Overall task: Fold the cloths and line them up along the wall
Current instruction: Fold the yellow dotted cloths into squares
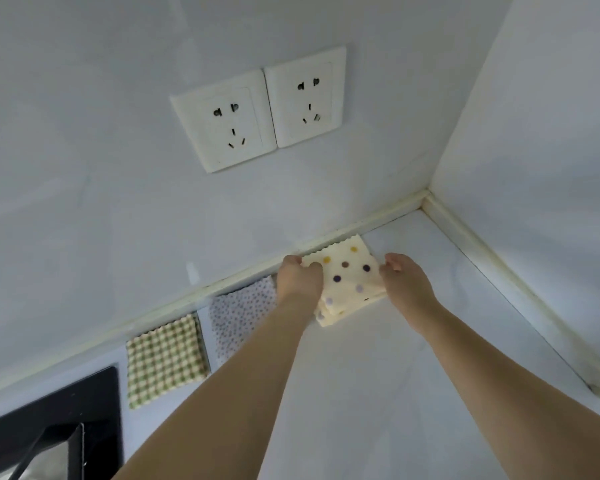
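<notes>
The dotted cloth (349, 277), cream with big coloured spots, lay folded on the tabletop (378, 375), its scalloped far edge touching the strip at the foot of the wall (118, 202). We held it from both sides: our left hand (300, 277) pinched its left edge with curled fingers, and our right hand (406, 278) gripped its right edge the same way. It sat third in the row, just beside the speckled cloth (239, 313), with the checked cloth (165, 358) further left.

To finish this step well, we judged that we needed to square it. Its near layers looked slightly splayed, so both hands should press them flush. The far edge should run along the strip like its neighbours. A small gap should separate it from the speckled cloth, matching the gap between the other two.
</notes>
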A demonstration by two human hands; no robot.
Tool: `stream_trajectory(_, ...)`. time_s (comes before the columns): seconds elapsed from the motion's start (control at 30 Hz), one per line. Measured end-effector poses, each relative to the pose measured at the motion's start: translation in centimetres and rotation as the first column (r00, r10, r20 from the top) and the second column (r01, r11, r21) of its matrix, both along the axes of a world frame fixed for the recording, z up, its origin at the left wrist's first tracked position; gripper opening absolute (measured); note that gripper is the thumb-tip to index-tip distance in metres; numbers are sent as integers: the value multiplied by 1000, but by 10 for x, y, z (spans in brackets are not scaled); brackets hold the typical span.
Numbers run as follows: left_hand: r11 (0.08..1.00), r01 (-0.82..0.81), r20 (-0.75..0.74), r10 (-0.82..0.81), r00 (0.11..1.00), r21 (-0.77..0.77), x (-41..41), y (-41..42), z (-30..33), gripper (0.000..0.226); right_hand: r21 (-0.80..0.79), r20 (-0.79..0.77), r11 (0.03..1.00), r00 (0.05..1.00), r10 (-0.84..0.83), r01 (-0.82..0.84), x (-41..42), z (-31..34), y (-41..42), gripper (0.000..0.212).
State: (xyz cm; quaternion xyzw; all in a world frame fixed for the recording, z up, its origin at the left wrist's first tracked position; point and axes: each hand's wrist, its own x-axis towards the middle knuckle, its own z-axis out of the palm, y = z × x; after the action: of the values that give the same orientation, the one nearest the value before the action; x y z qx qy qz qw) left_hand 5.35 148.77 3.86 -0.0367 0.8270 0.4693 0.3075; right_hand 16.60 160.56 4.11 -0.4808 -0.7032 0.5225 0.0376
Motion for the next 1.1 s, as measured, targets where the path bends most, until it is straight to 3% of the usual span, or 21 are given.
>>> stream_trajectory(0.13,984,161,-312,-177,933,-79,17,-14,15,36,122,-26,992,1000,-13,16,15,5,-14,46)
stream_trajectory(0.27,911,316,-564,-412,716,-265,29,-46,34,36,294,-88,954,992,92,-62,19,25,-46,45)
stream_trajectory(0.37,854,367,-646,-519,559,-368,33,-80,48,36,425,-93,895,977,192,-135,17,43,-77,46)
stream_trajectory(0.5,845,318,-694,-534,482,-429,33,-137,67,37,555,-90,804,946,312,-213,15,66,-127,42)
stream_trajectory(0.77,859,219,-739,-511,439,-463,31,-288,100,40,625,-40,700,881,471,-346,11,107,-258,44)
stream_trajectory(1.1,844,107,-723,-510,466,-526,31,-516,136,43,626,-17,630,800,599,-459,5,144,-471,45)
